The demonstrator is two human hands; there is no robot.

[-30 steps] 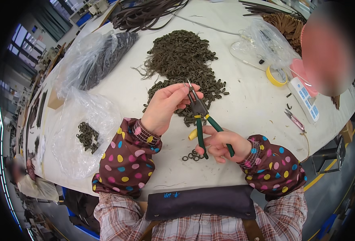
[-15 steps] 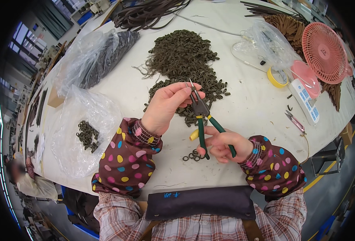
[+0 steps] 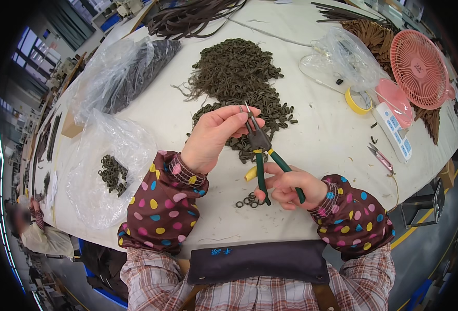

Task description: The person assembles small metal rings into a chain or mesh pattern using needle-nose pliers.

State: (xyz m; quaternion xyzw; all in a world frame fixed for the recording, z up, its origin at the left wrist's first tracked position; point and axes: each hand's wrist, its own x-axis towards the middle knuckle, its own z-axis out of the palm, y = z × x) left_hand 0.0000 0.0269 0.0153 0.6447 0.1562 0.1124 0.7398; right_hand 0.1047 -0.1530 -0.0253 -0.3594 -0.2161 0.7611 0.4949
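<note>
My right hand is closed round the green handles of a pair of long-nosed pliers, and a yellow cover sits on one finger. The pliers point away from me, handles spread, their thin tips up at my left hand. That hand is closed in a pinch beside the jaws; whatever small piece it holds is hidden by the fingers. Just beyond both hands lies a big heap of small dark olive fabric loops. A few loose dark rings lie on the table left of my right hand.
An open clear plastic bag at left holds dark rings. Behind it lies a filled plastic bag. Dark straps lie at the far edge. On the right are yellow tape, a pink fan, a power strip and thread snips.
My left hand and wrist have shifted very slightly to the left. The pliers and my right hand stay almost in place.
</note>
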